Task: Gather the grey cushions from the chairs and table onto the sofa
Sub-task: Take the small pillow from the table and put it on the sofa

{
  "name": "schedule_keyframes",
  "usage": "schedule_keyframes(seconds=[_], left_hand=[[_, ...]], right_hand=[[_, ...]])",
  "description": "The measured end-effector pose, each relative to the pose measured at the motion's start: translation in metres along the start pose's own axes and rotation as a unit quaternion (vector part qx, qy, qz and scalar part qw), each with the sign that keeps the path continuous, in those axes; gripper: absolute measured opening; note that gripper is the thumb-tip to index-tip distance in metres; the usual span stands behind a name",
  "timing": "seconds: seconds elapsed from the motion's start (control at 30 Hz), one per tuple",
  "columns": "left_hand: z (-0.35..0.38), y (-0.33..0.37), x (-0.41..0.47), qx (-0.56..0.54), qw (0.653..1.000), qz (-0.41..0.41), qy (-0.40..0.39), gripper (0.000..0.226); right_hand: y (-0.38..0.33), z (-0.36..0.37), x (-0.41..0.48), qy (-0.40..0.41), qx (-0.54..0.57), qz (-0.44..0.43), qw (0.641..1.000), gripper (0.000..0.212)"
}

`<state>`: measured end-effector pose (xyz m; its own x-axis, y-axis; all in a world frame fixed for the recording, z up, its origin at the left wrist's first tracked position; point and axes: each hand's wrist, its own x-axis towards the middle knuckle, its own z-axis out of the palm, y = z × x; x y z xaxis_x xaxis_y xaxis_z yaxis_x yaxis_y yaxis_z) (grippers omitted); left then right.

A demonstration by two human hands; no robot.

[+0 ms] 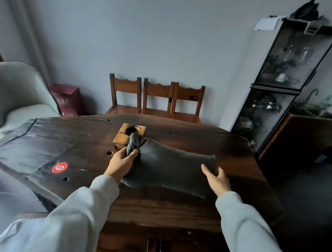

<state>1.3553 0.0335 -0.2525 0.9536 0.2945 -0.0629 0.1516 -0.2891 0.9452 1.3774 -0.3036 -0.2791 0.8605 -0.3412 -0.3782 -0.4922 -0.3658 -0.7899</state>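
My left hand [121, 162] hides the dark grey fabric cushion's [171, 170] near-left corner; I can't make out the blurred contents of the tall glass-fronted cabinet [289, 74].

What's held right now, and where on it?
The left hand pinches the grey cushion by its bunched left end. The right hand is open at its right edge.

Your left hand [122, 163] pinches the bunched end of the grey cushion [171, 166] lying on the dark wooden table [157, 207]. Your right hand [217, 178] is spread, touching the cushion's other end. Just behind the cushion sits a small wooden block [123, 136]; beyond the table stand three wooden chairs [156, 100].
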Motion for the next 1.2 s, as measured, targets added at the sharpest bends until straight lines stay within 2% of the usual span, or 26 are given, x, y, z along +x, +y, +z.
schedule_keyframes(seconds=[0.07, 0.13, 0.2, 0.23, 0.27, 0.3, 0.37, 0.4, 0.53, 0.67, 0.77, 0.93, 1.1, 1.2], left_hand=[[-0.043, 0.019, -0.059, -0.051, 0.997, -0.004, 0.052, 0.014], [-0.074, 0.026, -0.091, -0.07, 0.992, 0.002, 0.107, 0.013], [-0.103, 0.035, -0.122, -0.088, 0.987, -0.001, 0.134, 0.011], [-0.133, 0.037, -0.157, -0.097, 0.98, -0.005, 0.175, 0.014], [-0.163, 0.04, -0.192, -0.104, 0.974, -0.016, 0.201, 0.018], [-0.167, 0.041, -0.191, -0.105, 0.973, -0.023, 0.206, 0.022], [-0.234, 0.037, -0.265, -0.121, 0.951, -0.048, 0.281, 0.03], [-0.251, 0.034, -0.281, -0.136, 0.943, -0.055, 0.299, 0.034], [-0.349, 0.017, -0.396, -0.142, 0.902, -0.084, 0.399, 0.043], [-0.437, -0.008, -0.524, -0.12, 0.868, -0.09, 0.473, 0.054], [-0.495, -0.026, -0.628, -0.108, 0.844, -0.11, 0.513, 0.075], [-0.586, -0.066, -0.803, -0.071, 0.806, -0.127, 0.574, 0.075], [-0.663, -0.105, -0.953, -0.079, 0.772, -0.155, 0.611, 0.09], [-0.702, -0.122, -1.022, -0.077, 0.756, -0.168, 0.627, 0.087]], right_hand=[[-0.009, -0.009, -0.048, -0.047, 0.049, -0.023, 0.997, 0.097], [-0.02, -0.01, -0.075, -0.08, 0.078, -0.051, 0.992, 0.082], [-0.034, -0.014, -0.102, -0.12, 0.085, -0.064, 0.987, 0.093], [-0.045, -0.007, -0.13, -0.156, 0.074, -0.083, 0.981, 0.096], [-0.057, 0.001, -0.158, -0.194, 0.07, -0.1, 0.973, 0.093], [-0.063, 0.001, -0.157, -0.208, 0.083, -0.107, 0.969, 0.09], [-0.085, 0.034, -0.224, -0.288, 0.057, -0.149, 0.944, 0.087], [-0.091, 0.044, -0.239, -0.299, 0.046, -0.167, 0.938, 0.085], [-0.119, 0.111, -0.348, -0.384, 0.0, -0.228, 0.895, 0.101], [-0.13, 0.179, -0.474, -0.469, -0.04, -0.274, 0.839, 0.083], [-0.127, 0.235, -0.582, -0.523, -0.057, -0.309, 0.792, 0.088], [-0.094, 0.318, -0.771, -0.585, -0.093, -0.372, 0.714, 0.097], [-0.046, 0.384, -0.941, -0.617, -0.102, -0.397, 0.671, 0.1], [-0.017, 0.411, -1.017, -0.636, -0.109, -0.391, 0.656, 0.087]])
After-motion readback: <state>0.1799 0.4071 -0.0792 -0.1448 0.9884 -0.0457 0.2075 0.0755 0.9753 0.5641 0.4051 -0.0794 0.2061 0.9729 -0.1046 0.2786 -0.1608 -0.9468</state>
